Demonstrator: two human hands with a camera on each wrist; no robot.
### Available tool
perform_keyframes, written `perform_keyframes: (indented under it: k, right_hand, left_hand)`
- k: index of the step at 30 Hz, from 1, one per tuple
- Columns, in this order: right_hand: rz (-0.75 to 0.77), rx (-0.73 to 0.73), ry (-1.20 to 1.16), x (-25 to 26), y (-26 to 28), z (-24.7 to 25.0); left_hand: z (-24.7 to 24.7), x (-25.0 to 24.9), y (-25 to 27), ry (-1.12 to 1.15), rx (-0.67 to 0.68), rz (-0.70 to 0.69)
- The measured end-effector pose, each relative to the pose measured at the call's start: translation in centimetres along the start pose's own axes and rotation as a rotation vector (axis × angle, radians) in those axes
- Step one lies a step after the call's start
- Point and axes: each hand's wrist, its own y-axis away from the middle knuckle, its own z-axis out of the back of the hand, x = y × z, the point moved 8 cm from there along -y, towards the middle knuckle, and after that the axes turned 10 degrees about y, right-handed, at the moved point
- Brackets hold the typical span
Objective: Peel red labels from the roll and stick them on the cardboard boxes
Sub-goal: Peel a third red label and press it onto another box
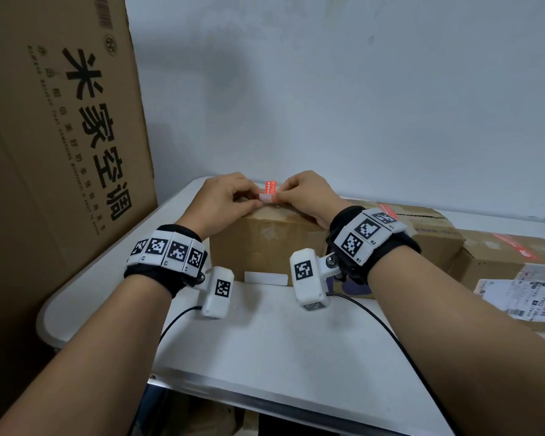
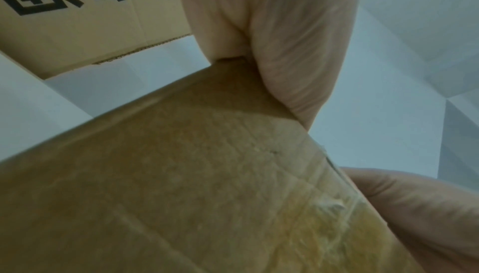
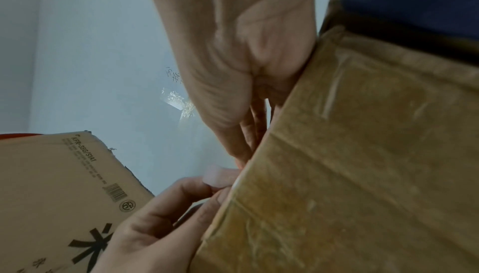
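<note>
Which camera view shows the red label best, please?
The head view. There the red label stands up between the left hand and the right hand, above the cardboard box, with its colour clear. The right wrist view shows only a pale strip at the fingertips; the left wrist view shows no label.

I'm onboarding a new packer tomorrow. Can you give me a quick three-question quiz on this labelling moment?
1. True or false: the red label is held above the top far edge of the nearest cardboard box.
2. Which hands pinch the label? A) left hand only B) right hand only C) both
3. Fill in: the box further right already bears a red ____ on top.

Key: 1 true. 2 C. 3 label.
</note>
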Motion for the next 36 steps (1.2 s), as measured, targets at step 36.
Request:
perform_keyframes:
  k: [36]
  right_hand:
    - [0.025,-0.054,0.332,0.1,0.0,-0.3]
  left_hand:
    - [-0.4,-0.3,0.4,0.002,0.103,0.055]
